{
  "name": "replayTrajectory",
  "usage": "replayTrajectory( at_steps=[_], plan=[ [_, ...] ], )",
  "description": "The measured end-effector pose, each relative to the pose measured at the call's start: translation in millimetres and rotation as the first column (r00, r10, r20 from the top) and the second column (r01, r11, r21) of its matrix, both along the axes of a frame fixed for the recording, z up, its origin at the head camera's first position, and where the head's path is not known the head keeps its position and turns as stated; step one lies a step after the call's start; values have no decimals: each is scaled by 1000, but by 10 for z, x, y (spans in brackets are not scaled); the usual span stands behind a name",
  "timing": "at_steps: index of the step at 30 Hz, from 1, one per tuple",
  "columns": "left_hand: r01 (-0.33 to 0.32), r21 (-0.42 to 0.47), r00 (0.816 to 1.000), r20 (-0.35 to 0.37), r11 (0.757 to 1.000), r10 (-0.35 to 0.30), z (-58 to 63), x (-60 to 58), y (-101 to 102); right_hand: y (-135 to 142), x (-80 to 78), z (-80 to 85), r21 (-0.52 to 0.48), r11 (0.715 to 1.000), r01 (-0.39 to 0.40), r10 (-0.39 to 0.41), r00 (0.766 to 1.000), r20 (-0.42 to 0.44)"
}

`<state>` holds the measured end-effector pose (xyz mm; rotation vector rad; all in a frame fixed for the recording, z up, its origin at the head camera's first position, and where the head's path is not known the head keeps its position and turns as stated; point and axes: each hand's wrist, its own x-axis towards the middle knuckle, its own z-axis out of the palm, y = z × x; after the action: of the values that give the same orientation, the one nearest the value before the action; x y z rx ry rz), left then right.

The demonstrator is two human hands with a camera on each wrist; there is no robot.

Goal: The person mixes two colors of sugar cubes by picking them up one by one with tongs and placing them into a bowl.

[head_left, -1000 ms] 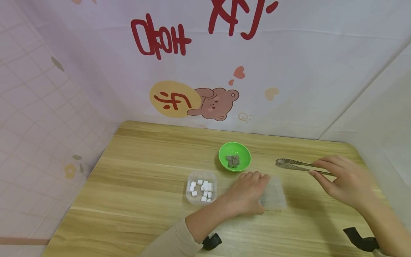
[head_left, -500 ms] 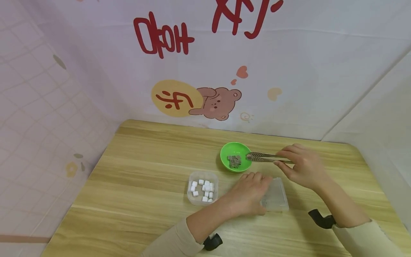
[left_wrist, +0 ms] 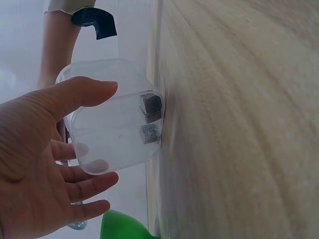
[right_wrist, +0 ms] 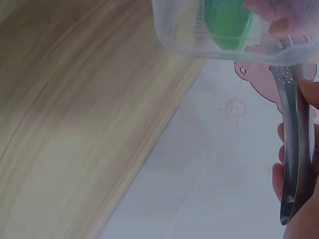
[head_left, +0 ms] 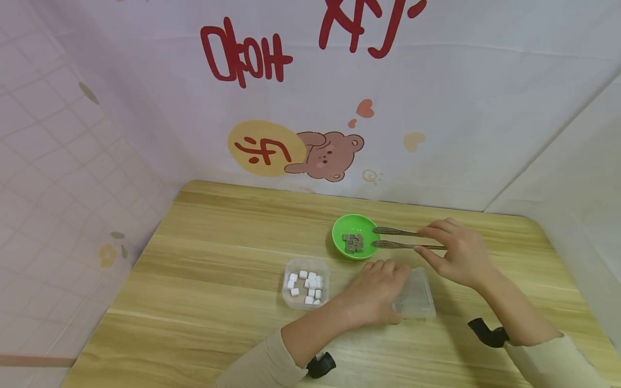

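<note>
In the head view my left hand (head_left: 371,293) grips a clear plastic box (head_left: 417,296) by its left side. The left wrist view shows the thumb and fingers around the box, with a few dark grey cubes (left_wrist: 150,117) inside it. With thumb and fingers my right hand (head_left: 458,253) holds metal tongs (head_left: 395,231), their perforated ends spread apart with nothing visible between them. Those ends reach over the right rim of a green bowl (head_left: 356,222). Several grey cubes (head_left: 352,243) lie in the bowl. The right wrist view shows the tongs from the side, partly behind the box.
Left of my left hand stands a second clear box (head_left: 286,293) with several white cubes (head_left: 312,283). All of it stands on a wooden table (head_left: 204,258). A printed cloth wall (head_left: 451,108) rises behind the table's back edge.
My right hand has moved left with the tongs, from beside the bowl to its right rim. The tongs' ends, close together half a second ago, have spread apart. The left hand stays put.
</note>
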<state>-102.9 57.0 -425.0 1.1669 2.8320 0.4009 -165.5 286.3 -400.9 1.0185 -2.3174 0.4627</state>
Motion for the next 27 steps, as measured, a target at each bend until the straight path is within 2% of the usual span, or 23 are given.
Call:
replayTrajectory(
  at_steps=[10,18,27],
  plan=[
    [-4,-5,1000,-6,1000,4,3,3,4,174,121,34,-37,999,27,-29,998,-48],
    [-13,-4,1000,17,1000,13,2,6,11,394,257,55,-36,995,95,-97,994,-55],
    [-15,-14,1000,12,1000,15,20,25,7,720,432,3,-93,982,165,-172,982,-72]
  ],
)
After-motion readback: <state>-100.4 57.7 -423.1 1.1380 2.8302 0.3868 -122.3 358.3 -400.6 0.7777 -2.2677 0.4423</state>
